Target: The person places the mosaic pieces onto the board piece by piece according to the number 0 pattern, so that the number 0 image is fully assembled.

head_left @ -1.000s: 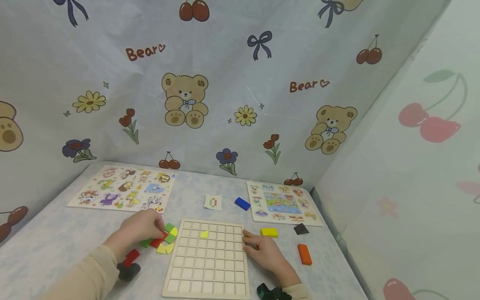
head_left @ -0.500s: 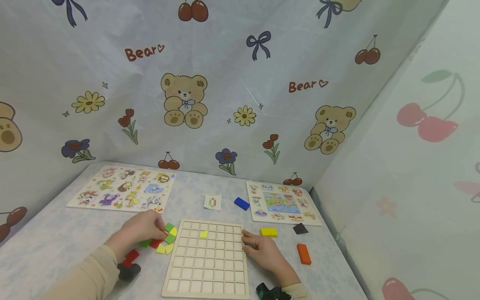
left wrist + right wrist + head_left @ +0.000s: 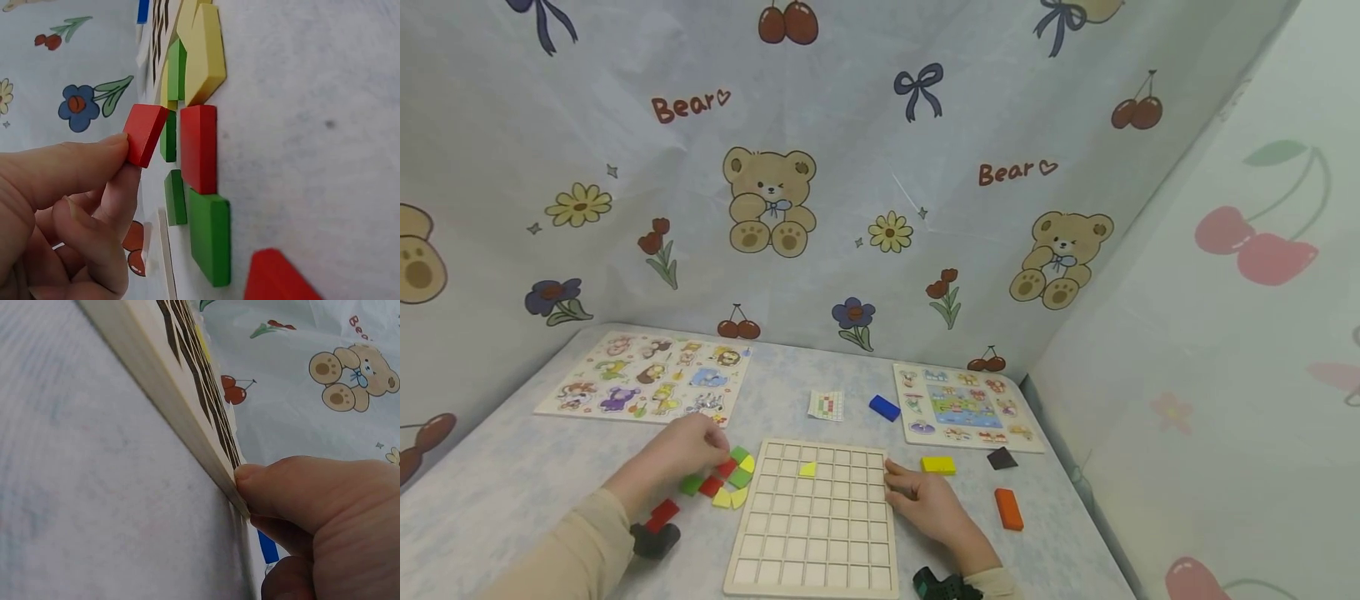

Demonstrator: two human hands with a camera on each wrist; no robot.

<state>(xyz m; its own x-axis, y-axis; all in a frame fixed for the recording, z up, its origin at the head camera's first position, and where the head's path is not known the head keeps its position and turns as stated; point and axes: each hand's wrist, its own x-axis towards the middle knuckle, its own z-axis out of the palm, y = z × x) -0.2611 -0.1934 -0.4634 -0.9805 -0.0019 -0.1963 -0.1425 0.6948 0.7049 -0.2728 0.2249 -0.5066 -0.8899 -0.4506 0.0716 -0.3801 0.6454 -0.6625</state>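
My left hand (image 3: 688, 446) pinches a red square tile (image 3: 146, 133) between thumb and fingers, just above a loose group of tiles left of the board. Among them lie a red tile (image 3: 199, 150), green tiles (image 3: 210, 240) and yellow ones (image 3: 206, 56). Between the hands lies a wooden grid board (image 3: 816, 550) of square cells, with a yellow tile (image 3: 808, 469), rounded at one corner, in an upper cell. At the board's right edge my right hand (image 3: 928, 504) grips the rim, its thumb (image 3: 253, 478) on top.
Behind the board are a small pattern card (image 3: 826, 405) and a blue block (image 3: 884, 407). Yellow (image 3: 938, 465), black (image 3: 1002, 457) and orange (image 3: 1009, 509) blocks lie to the right. Picture puzzles stand back left (image 3: 647, 379) and back right (image 3: 966, 408).
My left hand has lifted slightly up and away from the tile group, with the red tile in its fingers. The right hand stays at the board's edge.
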